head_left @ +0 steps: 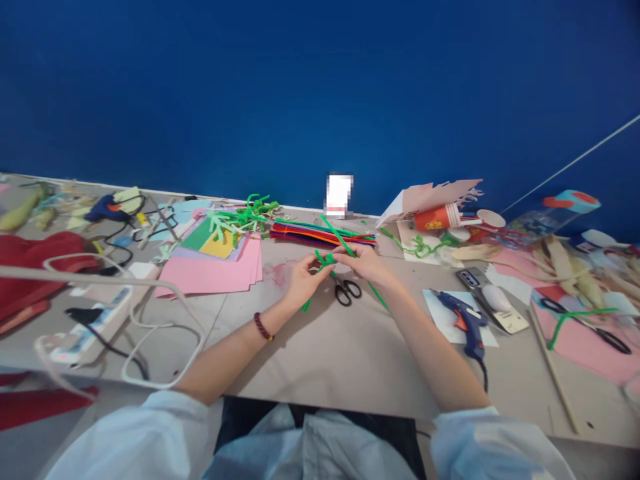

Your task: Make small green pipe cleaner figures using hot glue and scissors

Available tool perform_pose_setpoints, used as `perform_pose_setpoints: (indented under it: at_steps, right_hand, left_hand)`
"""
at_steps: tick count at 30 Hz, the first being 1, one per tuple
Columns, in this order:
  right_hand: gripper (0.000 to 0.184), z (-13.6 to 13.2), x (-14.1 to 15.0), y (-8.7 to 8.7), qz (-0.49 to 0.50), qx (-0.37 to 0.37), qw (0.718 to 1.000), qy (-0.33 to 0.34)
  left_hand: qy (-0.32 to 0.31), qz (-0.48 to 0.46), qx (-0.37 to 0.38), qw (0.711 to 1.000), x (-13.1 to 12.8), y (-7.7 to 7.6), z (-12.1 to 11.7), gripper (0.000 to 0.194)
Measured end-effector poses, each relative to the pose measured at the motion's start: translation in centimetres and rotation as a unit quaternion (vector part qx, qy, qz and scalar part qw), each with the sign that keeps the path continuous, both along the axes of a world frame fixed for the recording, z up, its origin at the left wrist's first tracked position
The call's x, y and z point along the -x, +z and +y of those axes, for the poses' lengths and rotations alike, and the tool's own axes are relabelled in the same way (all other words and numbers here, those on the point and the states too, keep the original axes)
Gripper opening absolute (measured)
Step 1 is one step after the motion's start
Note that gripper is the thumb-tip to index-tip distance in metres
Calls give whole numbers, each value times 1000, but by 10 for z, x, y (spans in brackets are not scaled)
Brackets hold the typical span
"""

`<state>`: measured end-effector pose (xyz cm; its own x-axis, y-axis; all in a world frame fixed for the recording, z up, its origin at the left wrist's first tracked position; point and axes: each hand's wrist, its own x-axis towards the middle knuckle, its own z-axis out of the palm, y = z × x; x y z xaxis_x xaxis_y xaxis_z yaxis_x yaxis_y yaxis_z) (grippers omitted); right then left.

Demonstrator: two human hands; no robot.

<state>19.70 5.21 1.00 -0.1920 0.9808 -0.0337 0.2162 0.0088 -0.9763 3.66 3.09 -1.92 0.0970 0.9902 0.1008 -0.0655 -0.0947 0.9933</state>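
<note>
From my remote view, the left hand (303,283) and right hand (365,261) sit close together at frame centre, both pinching a green pipe cleaner (323,261). Too sharp a tug could whip its loose end against the black-handled scissors (347,291) lying just below on the counter (325,360).

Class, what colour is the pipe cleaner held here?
Fuzzy pipe cleaner: bright green, best in the head view.

Scissors (348,293) beside the right hand (364,261)
</note>
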Motion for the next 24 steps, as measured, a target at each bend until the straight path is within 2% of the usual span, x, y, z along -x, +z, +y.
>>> perform_pose_setpoints:
  at_steps: [5, 9, 12, 17, 24]
  right_hand:
    - [28, 3, -3, 0, -22, 9, 999, -31]
    - [39, 4, -7, 1, -29, 35, 999, -29]
    - [44, 2, -8, 4, -49, 47, 998, 0]
    - [40, -4, -8, 14, -71, 7, 995, 63]
    - [28, 1, -15, 14, -79, -48, 989, 117]
  left_hand:
    - [-33, -49, 83, 995, 0, -8, 5, 22]
    - [-46, -44, 102, 993, 2, -11, 8, 22]
    - [-50, -30, 95, 994, 2, -11, 8, 23]
    - [-73, -7, 100, 992, 4, -8, 6, 22]
    - [-155, -77, 153, 973, 5, -2, 6, 24]
